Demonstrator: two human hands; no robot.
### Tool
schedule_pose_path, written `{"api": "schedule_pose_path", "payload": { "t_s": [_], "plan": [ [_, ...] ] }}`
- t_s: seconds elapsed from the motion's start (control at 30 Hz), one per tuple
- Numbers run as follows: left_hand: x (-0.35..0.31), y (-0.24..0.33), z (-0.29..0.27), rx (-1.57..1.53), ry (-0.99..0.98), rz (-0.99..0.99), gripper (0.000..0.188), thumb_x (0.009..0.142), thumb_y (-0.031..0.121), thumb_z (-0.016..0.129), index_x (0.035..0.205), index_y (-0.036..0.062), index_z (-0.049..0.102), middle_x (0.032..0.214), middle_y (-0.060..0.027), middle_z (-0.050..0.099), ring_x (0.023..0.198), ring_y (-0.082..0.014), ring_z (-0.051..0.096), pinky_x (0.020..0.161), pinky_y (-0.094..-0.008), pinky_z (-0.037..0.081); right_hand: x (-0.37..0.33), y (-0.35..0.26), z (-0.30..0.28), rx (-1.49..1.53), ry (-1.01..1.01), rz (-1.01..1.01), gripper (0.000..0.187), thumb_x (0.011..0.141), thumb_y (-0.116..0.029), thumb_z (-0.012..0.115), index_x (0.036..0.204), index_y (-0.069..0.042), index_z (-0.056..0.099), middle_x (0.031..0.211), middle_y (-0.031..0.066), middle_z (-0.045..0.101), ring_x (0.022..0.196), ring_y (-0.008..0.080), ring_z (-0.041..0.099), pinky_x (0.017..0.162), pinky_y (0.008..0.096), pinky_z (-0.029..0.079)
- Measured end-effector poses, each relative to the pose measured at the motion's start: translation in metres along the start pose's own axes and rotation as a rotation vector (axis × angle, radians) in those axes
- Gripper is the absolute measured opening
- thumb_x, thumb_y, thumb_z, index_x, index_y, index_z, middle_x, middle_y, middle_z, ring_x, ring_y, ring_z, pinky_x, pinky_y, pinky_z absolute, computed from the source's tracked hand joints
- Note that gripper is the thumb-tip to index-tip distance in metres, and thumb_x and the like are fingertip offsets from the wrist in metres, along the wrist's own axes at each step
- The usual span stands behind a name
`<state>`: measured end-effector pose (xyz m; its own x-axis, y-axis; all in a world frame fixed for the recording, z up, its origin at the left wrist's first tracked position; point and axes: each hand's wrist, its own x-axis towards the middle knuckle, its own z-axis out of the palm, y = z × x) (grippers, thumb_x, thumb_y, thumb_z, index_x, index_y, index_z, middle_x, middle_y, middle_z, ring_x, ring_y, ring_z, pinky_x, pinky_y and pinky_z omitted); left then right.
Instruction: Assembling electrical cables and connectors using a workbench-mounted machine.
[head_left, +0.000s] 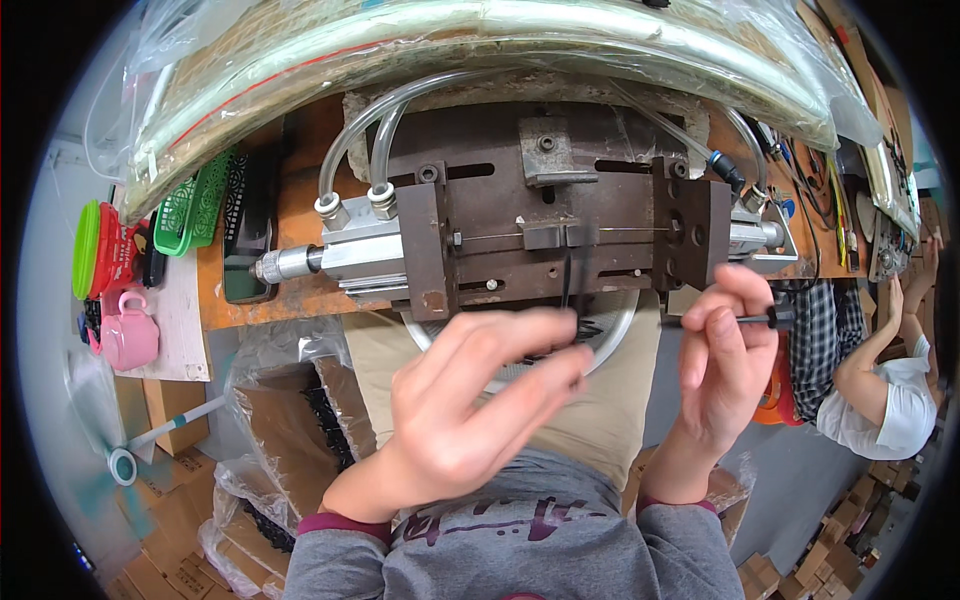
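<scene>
My left hand (pixel 470 400) reaches toward the middle of a brown metal fixture (pixel 500 270), its fingers blurred by motion. At its fingertips a thin dark strip (pixel 567 283) rises toward a small metal block (pixel 556 236) at the fixture's centre. Whether the fingers grip that strip cannot be made out. Off to the right, in front of the fixture's right end, my right hand (pixel 730 345) has its fingers curled around a slim black rod-like part (pixel 765 319) with a wider end, which points right.
Silver cylinders (pixel 365 262) with clear air hoses (pixel 340 150) flank the fixture. Plastic-wrapped material (pixel 480 50) lies behind it. At left are a green basket (pixel 190 212), a pink cup (pixel 130 335) and a box with dark parts (pixel 290 430). Another person (pixel 885 390) is at right.
</scene>
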<state>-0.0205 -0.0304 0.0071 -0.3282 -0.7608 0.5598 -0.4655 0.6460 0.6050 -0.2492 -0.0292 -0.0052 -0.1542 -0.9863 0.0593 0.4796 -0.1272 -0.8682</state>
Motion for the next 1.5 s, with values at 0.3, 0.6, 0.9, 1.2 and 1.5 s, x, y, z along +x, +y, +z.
{"api": "schedule_pose_path", "payload": {
  "t_s": [0.3,0.6,0.9,1.2,1.5],
  "plan": [
    [0.002,-0.010,0.033,0.396,-0.078,-0.026,0.031,0.068,0.010,0.085,0.097,0.0041,0.076,0.126,-0.0113,0.073,0.068,-0.0156,0.067,0.062,-0.0274,0.050,-0.005,-0.004,0.006,0.108,-0.217,-0.172,0.096,0.105,-0.068,0.023,0.143,0.018,0.041,0.134,0.0414,0.055,0.119,0.0487,0.065,0.098,0.0470,0.058],
    [0.006,-0.007,0.027,0.175,-0.028,-0.114,0.028,0.075,0.014,0.082,0.101,0.0041,0.076,0.124,-0.0115,0.074,0.068,-0.0155,0.070,0.057,-0.0264,0.048,-0.014,-0.007,0.015,-0.298,-0.205,-0.254,0.042,0.073,0.009,0.082,0.106,0.004,0.057,0.128,0.0362,0.061,0.101,0.0369,0.075,0.083,0.0420,0.064],
    [0.001,0.108,-0.013,-2.395,1.247,0.265,0.033,0.108,0.018,0.054,0.124,-0.0097,0.060,0.120,-0.0256,0.067,0.105,-0.0318,0.069,0.095,-0.0392,0.056,-0.003,0.018,0.032,-1.105,-0.354,-0.587,0.029,0.072,0.006,0.082,0.098,0.004,0.071,0.128,0.0223,0.068,0.097,0.0298,0.073,0.079,0.0348,0.061],
    [0.001,0.165,-0.042,-3.336,0.917,0.299,0.037,0.106,0.014,0.057,0.128,-0.0154,0.058,0.118,-0.0330,0.067,0.106,-0.0415,0.069,0.095,-0.0463,0.058,0.003,0.025,0.043,-1.471,-0.468,-0.632,0.025,0.071,0.001,0.081,0.094,0.001,0.070,0.128,0.0147,0.071,0.065,0.0204,0.065,0.059,0.0306,0.052],
    [-0.054,0.084,0.003,-3.070,0.182,0.305,0.048,0.102,0.029,0.065,0.135,-0.0056,0.061,0.130,-0.0288,0.065,0.116,-0.0394,0.066,0.101,-0.0461,0.055,0.006,0.018,0.046,-1.540,-0.500,-0.643,0.024,0.073,-0.004,0.081,0.095,-0.004,0.071,0.128,0.0108,0.072,0.052,0.0163,0.057,0.053,0.0284,0.049]
  ]
}}
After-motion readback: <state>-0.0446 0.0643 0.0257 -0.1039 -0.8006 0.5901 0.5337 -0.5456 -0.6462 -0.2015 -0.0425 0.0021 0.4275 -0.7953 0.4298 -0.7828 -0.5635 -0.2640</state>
